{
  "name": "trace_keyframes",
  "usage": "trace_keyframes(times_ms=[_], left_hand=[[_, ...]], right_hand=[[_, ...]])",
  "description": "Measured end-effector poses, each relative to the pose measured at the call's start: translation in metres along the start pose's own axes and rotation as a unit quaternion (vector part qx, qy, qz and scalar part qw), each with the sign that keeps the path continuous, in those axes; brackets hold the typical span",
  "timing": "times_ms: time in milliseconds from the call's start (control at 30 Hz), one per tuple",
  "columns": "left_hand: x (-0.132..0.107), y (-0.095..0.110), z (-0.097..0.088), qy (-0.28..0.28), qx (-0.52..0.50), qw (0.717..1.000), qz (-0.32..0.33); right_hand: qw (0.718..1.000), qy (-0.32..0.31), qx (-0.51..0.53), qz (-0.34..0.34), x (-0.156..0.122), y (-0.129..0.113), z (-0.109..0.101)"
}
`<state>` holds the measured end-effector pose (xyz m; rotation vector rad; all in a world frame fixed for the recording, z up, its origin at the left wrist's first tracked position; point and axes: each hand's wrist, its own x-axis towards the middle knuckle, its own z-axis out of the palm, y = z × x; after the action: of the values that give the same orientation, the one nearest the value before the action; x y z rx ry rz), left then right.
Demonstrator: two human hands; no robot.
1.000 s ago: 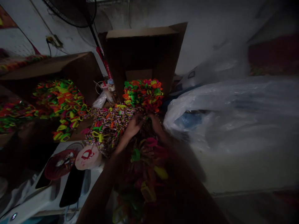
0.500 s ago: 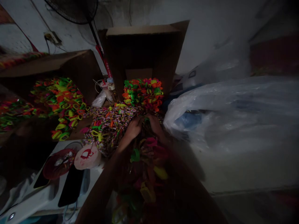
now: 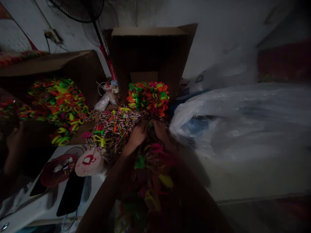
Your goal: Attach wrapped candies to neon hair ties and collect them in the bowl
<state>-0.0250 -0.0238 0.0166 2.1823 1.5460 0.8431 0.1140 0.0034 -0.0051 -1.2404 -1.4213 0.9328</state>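
My left hand [image 3: 138, 135] and my right hand [image 3: 160, 130] meet over a heap of small wrapped candies [image 3: 112, 127], fingers curled together on something tiny I cannot make out. Just beyond them a pile of bright plastic rings [image 3: 148, 96] in orange, green, yellow and pink fills the mouth of an upright cardboard box [image 3: 149, 55]. More coloured rings [image 3: 150, 174] lie in the dark between my forearms, close to me.
A second open carton at left holds another ring pile [image 3: 62, 105]. Another person's hand [image 3: 13, 145] shows at the far left. A round red-printed lid [image 3: 88, 162] and a black phone [image 3: 71, 194] lie lower left. Large clear plastic bags [image 3: 243, 119] fill the right. A fan [image 3: 80, 9] stands behind.
My hands stay together on the candy heap, barely shifting. The view has drifted slightly, and another person's hand has come into sight at the far left.
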Motion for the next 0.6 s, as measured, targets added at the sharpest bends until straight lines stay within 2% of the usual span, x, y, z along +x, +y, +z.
trace_keyframes(times_ms=[233, 467, 600], left_hand=[[-0.001, 0.005, -0.002, -0.005, 0.036, 0.999, -0.013], [-0.006, 0.012, -0.002, -0.007, 0.072, 0.997, 0.022], [-0.005, 0.009, 0.000, 0.012, 0.065, 0.998, -0.003]], right_hand=[[1.000, 0.000, -0.011, 0.006, 0.001, 0.002, 0.001], [1.000, 0.010, -0.007, 0.010, 0.004, 0.005, -0.001], [1.000, 0.001, -0.005, 0.007, 0.003, 0.003, -0.001]])
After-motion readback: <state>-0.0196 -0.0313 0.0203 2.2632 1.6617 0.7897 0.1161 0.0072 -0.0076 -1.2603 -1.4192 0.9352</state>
